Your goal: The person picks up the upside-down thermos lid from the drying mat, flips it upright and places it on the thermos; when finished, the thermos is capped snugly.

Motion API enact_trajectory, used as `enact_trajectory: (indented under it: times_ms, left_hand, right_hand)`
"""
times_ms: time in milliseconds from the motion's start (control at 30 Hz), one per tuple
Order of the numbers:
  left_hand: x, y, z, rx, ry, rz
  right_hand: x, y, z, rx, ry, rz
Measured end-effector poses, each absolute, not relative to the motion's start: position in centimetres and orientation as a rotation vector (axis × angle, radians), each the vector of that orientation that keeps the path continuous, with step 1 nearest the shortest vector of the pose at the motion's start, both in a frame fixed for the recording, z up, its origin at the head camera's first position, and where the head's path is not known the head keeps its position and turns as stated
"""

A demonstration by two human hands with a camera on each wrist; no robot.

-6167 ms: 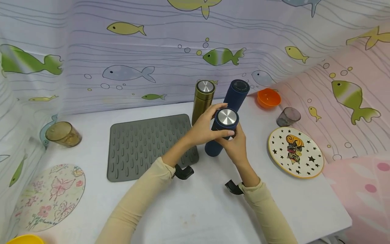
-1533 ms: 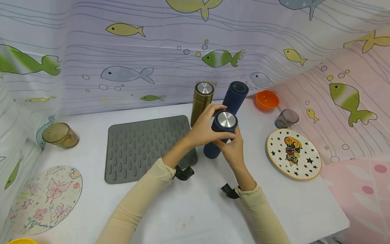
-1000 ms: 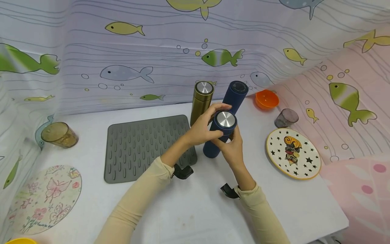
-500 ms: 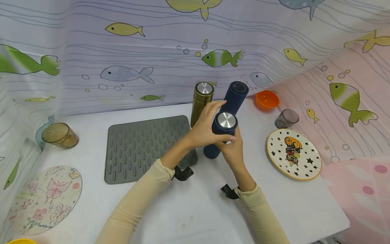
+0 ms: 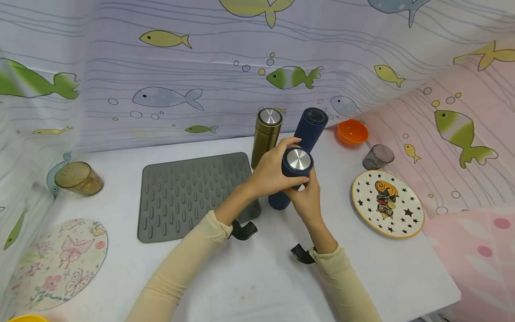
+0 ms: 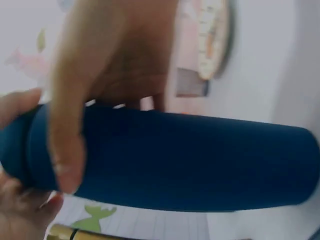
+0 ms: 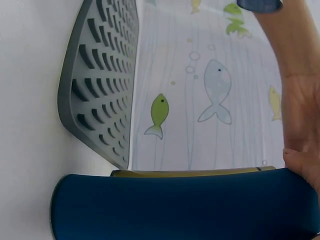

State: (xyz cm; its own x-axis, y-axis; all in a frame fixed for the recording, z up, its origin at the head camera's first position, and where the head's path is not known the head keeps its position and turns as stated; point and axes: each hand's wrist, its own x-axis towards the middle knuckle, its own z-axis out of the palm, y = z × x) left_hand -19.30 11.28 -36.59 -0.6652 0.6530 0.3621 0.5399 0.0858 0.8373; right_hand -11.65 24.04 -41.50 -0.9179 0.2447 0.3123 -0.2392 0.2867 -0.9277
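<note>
A navy thermos bottle with a silver-topped lid stands upright, tilted slightly, near the middle of the table. My left hand grips its lid, thumb on the near side and fingers curled round the far side. Just below, my right hand holds the body. Across the left wrist view, the bottle runs sideways, with the right thumb over its upper body. The right wrist view has the bottle along the bottom, and the left hand reaches its lid end.
Behind the hands stand a gold thermos and a second navy one. A grey ridged mat lies left. To the right are an orange bowl, a tinted glass and a starry plate; an amber glass lies far left.
Over the last second the left hand's fingers have loosened, shifted round the lid and closed on it again. The right hand and the bottle have stayed in nearly the same place.
</note>
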Motion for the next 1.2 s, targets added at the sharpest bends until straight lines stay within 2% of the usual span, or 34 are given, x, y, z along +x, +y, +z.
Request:
enact_trajectory:
  times_ms: [133, 433, 800, 1200]
  left_hand:
    - [-19.9, 10.6, -36.2, 1.232, 2.051, 1.649]
    - [-18.9, 10.8, -35.7, 1.176, 2.400, 1.593]
    - [-22.2, 9.6, -35.7, 1.290, 1.815, 1.664]
    - [-22.5, 9.5, -36.0, 1.303, 1.750, 1.600]
  right_hand:
    - [-10.8, 23.3, -39.6, -0.009, -2.202, 1.631]
    - [-10.6, 23.0, -38.5, -0.022, -2.177, 1.616]
    - [-10.6, 23.2, -37.9, 0.056, -2.214, 1.588]
    - [-10.4, 23.4, -37.8, 0.021, -2.280, 1.608]
